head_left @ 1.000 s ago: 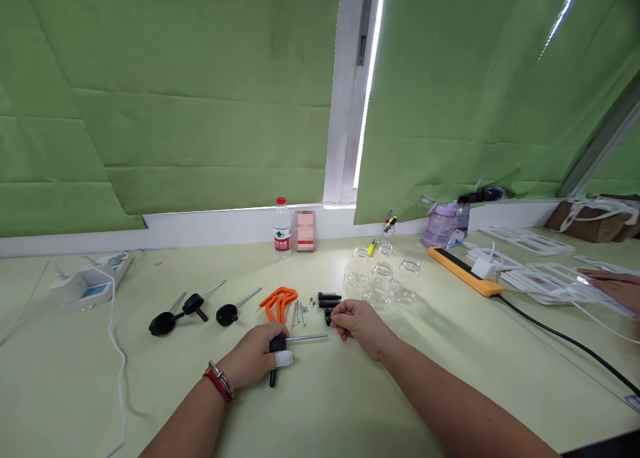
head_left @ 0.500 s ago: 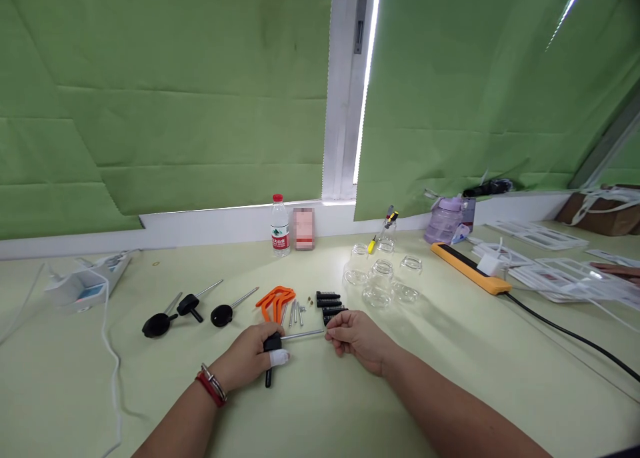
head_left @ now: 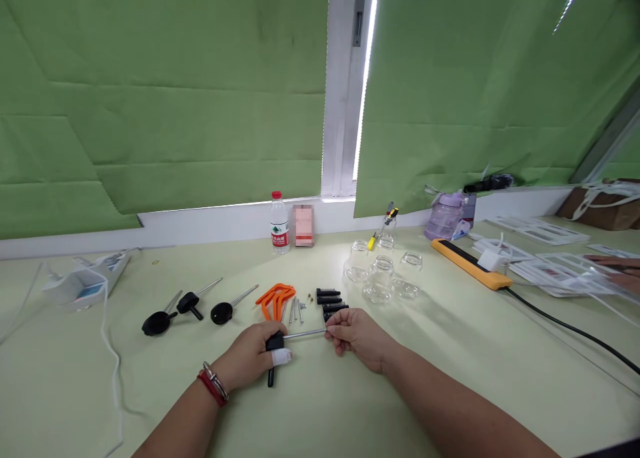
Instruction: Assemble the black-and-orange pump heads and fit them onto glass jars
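Note:
My left hand (head_left: 257,353), its thumb tip wrapped in white tape, is closed round a black plastic cap with a stem and a metal rod (head_left: 304,334) pointing right. At the rod's far end, my right hand (head_left: 353,335) pinches with thumb and fingertips. Whatever small thing lies between those fingertips is hidden. Just beyond my right hand lie several black ridged plastic pieces (head_left: 329,293). Orange angled handles (head_left: 276,301), silver screws (head_left: 295,310) and tiny brass bits (head_left: 311,299) are grouped beyond my left hand. Similar black caps with rods (head_left: 221,313) rest to the left.
Several clear glass jars (head_left: 379,288) stand right of centre, one with yellow-handled tools (head_left: 389,219). A water bottle (head_left: 280,226) is at the back. A power strip (head_left: 470,265) with cord lies right, another (head_left: 93,281) left. Another person's hand (head_left: 617,263) rests by white frames (head_left: 545,275).
My right hand has moved from beside the black ridged pieces to the tip of the rod, fingers still pinched. My left hand keeps its hold on the black cap. The view has shifted slightly.

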`<action>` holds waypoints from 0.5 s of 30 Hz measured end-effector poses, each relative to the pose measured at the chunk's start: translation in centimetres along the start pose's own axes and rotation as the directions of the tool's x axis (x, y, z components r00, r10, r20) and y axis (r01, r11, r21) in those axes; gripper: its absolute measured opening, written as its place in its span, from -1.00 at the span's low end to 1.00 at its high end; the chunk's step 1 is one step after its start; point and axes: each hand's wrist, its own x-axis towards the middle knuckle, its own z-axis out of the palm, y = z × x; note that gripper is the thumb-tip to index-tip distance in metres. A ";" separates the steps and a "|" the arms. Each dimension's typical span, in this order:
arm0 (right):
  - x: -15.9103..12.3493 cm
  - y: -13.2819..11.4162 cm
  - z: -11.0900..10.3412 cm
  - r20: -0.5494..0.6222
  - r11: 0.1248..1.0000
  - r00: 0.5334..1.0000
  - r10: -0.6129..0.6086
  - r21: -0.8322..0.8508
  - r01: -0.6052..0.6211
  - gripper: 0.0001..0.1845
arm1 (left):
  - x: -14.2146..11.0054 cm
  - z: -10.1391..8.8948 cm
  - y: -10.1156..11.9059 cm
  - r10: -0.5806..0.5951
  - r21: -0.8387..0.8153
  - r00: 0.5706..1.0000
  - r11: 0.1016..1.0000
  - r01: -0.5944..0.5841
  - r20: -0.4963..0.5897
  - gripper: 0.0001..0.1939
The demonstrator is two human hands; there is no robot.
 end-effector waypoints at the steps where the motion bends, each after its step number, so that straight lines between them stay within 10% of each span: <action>1: 0.0 0.0 0.0 0.001 1.000 1.000 0.000 -0.002 0.000 -0.69 | 0.0 0.0 0.0 0.000 -0.001 1.000 1.000 0.000 -0.003 -0.70; 15: 0.1 0.1 0.0 0.010 1.000 1.000 -0.006 -0.026 0.007 -0.67 | -0.2 -0.2 0.4 0.007 0.003 1.000 1.000 -0.007 -0.002 -0.71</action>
